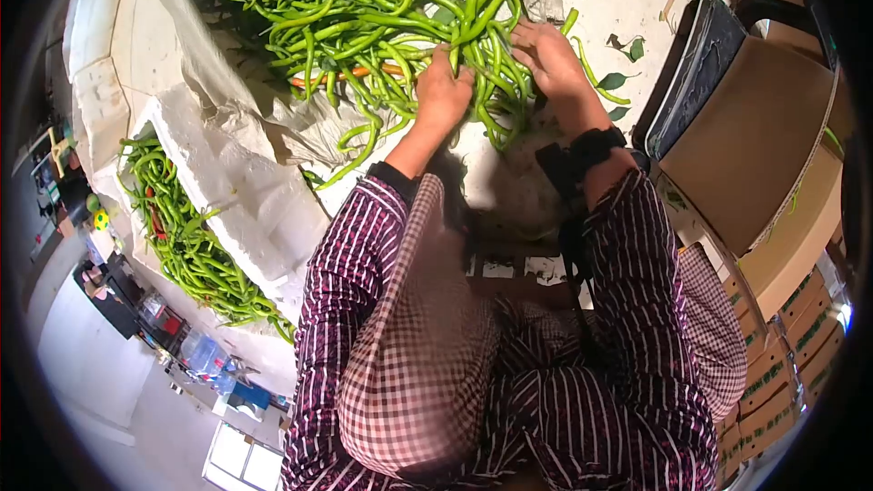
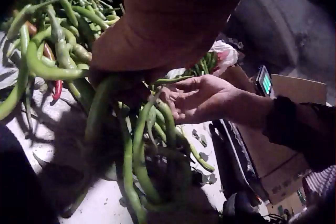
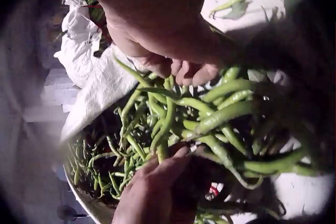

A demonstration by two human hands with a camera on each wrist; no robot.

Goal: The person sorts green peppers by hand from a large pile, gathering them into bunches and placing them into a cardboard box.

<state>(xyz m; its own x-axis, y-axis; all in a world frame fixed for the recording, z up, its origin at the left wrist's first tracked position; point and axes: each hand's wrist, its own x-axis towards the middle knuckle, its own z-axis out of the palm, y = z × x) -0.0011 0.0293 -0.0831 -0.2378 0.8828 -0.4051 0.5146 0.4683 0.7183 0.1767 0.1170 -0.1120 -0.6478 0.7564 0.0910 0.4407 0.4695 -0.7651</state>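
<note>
Long green chili peppers (image 1: 336, 18) lie heaped over the white surface, with a few red ones among them. My left hand (image 1: 444, 95) grips several of the green peppers at the heap's near edge. Opposite it, my right hand (image 1: 556, 68) holds the same loose bunch (image 1: 498, 82) from the other side, its curled fingertips (image 3: 197, 73) right at the peppers in the right wrist view. From the left wrist view, the right hand's fingers meet the stem ends, and the peppers hang down below. The left hand's own fingers are mostly hidden there in shadow.
A pale woven sack (image 1: 205, 27) borders the heap on the left. Below it stands a white foam box (image 1: 250, 205) beside more green peppers (image 1: 195, 245). To the right are a dark flat-topped device (image 1: 691, 73) and a cardboard box (image 1: 755, 136). Loose leaves (image 1: 614, 81) dot the surface.
</note>
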